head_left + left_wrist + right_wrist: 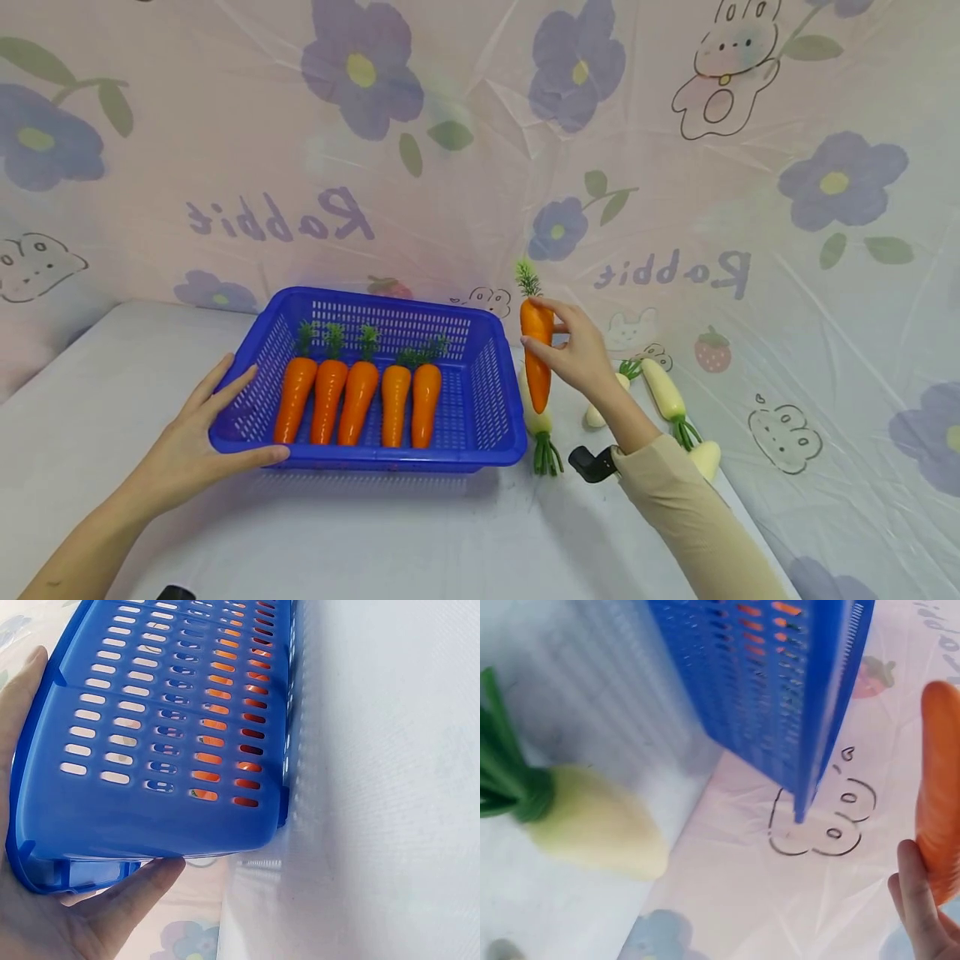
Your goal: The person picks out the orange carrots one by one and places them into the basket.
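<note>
A carrot (537, 354) with green leaves is pinched between the thumb and fingers of my right hand (573, 346), held upright just outside the basket's right end. In the right wrist view, part of the carrot (939, 780) shows at the right edge. My left hand (180, 446) rests at the left front corner of the blue plastic basket (367, 456). Its thumb lies along the front rim and its spread, fairly straight fingers touch the left side. Several carrots (360, 402) lie side by side in the basket, leafy tops toward the back.
A white radish (542, 421) lies beside the basket's right end, partly behind the held carrot. Further right are another white radish (663, 390) and more pale vegetables, partly covered by my right arm. A patterned cloth (465, 167) hangs behind the white table (360, 542).
</note>
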`<action>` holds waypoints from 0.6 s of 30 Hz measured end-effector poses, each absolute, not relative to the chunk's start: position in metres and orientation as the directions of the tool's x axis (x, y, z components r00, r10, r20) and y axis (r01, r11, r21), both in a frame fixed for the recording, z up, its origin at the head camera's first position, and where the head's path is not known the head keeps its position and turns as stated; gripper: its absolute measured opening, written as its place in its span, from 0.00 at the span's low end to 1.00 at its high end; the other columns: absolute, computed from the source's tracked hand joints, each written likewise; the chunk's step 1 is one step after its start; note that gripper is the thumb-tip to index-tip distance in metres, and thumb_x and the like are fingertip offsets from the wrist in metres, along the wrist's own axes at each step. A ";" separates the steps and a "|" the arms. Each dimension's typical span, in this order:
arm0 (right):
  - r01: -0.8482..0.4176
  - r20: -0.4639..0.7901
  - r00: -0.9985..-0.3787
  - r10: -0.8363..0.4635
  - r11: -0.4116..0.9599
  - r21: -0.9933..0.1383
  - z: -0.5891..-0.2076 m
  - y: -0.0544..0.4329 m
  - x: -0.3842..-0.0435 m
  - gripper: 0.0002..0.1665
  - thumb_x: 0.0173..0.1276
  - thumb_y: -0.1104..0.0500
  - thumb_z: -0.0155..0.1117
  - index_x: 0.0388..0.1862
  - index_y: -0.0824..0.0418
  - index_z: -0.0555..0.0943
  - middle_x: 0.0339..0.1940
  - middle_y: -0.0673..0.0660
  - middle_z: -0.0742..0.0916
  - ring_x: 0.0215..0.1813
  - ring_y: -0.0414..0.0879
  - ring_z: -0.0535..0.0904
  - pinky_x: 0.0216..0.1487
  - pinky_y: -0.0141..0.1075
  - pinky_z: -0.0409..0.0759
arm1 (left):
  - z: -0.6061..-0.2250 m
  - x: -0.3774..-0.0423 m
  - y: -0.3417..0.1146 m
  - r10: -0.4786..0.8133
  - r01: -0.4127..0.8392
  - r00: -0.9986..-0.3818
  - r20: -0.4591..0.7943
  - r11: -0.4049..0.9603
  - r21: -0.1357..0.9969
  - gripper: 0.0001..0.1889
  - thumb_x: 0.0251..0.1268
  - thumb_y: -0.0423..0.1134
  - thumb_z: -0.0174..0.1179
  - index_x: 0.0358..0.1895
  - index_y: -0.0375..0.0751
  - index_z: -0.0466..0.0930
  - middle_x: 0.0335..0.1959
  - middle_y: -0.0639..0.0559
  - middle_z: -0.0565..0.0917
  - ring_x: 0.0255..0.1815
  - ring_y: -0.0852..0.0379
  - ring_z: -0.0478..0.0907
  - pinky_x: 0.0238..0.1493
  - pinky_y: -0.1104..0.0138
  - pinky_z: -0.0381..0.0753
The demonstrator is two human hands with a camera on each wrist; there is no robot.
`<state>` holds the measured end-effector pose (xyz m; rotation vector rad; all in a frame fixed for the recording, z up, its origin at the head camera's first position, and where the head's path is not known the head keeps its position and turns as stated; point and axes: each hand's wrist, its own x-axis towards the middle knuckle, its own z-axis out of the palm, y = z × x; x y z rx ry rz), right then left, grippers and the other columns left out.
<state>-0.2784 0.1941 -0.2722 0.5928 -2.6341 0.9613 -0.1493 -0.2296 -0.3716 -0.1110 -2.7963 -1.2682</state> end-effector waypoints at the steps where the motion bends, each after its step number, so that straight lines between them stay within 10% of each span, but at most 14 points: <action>1: -0.466 0.387 -0.877 -0.284 0.697 -0.546 -0.271 0.192 -0.279 0.32 0.60 0.56 0.70 0.65 0.55 0.74 0.58 0.63 0.78 0.49 0.61 0.82 0.36 0.44 0.88 | -0.372 -0.149 -0.229 0.036 0.092 -0.995 0.091 0.657 0.748 0.56 0.50 0.55 0.71 0.78 0.52 0.41 0.79 0.48 0.28 0.73 0.22 0.34 0.51 0.20 0.49; 18: -0.447 0.309 -0.894 -0.325 0.700 -0.557 -0.268 0.149 -0.292 0.35 0.61 0.58 0.68 0.68 0.54 0.71 0.62 0.65 0.76 0.50 0.64 0.80 0.39 0.47 0.87 | -0.369 -0.148 -0.229 0.040 0.101 -0.994 0.099 0.648 0.755 0.56 0.50 0.54 0.71 0.78 0.52 0.42 0.79 0.48 0.28 0.73 0.22 0.34 0.52 0.20 0.48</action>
